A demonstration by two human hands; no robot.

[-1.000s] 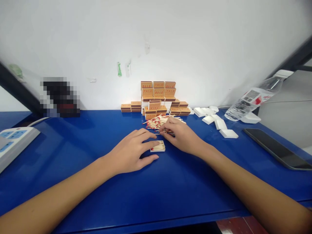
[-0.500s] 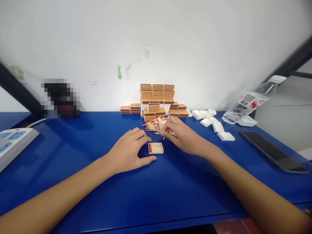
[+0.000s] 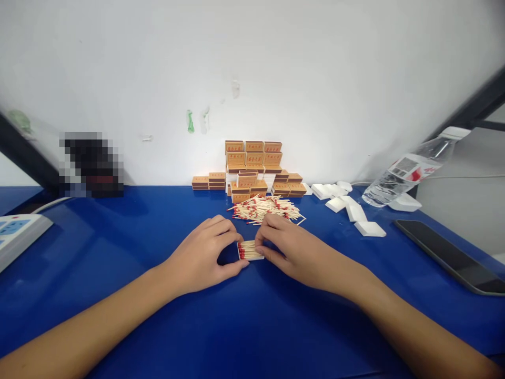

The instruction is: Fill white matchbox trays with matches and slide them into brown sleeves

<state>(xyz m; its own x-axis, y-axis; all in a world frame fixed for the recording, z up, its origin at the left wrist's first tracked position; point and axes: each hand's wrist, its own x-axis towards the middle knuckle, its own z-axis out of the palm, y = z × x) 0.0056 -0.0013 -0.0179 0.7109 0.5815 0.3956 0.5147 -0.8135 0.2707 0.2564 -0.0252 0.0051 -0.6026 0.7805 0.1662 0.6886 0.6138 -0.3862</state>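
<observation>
Wall [image 3: 335,79], pale and scuffed, stands behind a blue tabletop [image 3: 221,337] on which both forearms reach forward. The left hand [image 3: 209,258] curves round one end of a small tray, its thumb by the near side and forefinger by the far corner, so it seems to be steadying it. The right hand [image 3: 298,250] has thumb and forefinger drawn close together over the other end; whether a match sits between those fingertips I cannot tell. A clear bottle [image 3: 414,168] leans at the right, with a dark phone [image 3: 453,258] lying nearer. Against the wall rises a stack of orange matchboxes [image 3: 254,159], and in front of it spreads a loose heap of matches [image 3: 268,209]. Between this heap and the person, with a hand at either end, lies the white tray [image 3: 258,258]. It looks like thin card: probably very light, quick to slide on the glossy surface, and easily crushed, so a gentle hold across its two long walls should suit it best. Matches [image 3: 248,250] fill it side by side along its length, red heads at the left; the right fingers hide part of the other end. Similar white trays [image 3: 370,229] lie scattered near the bottle, no matches showing in them. Single sticks should be stiff but brittle, best pinched mid-shaft.
</observation>
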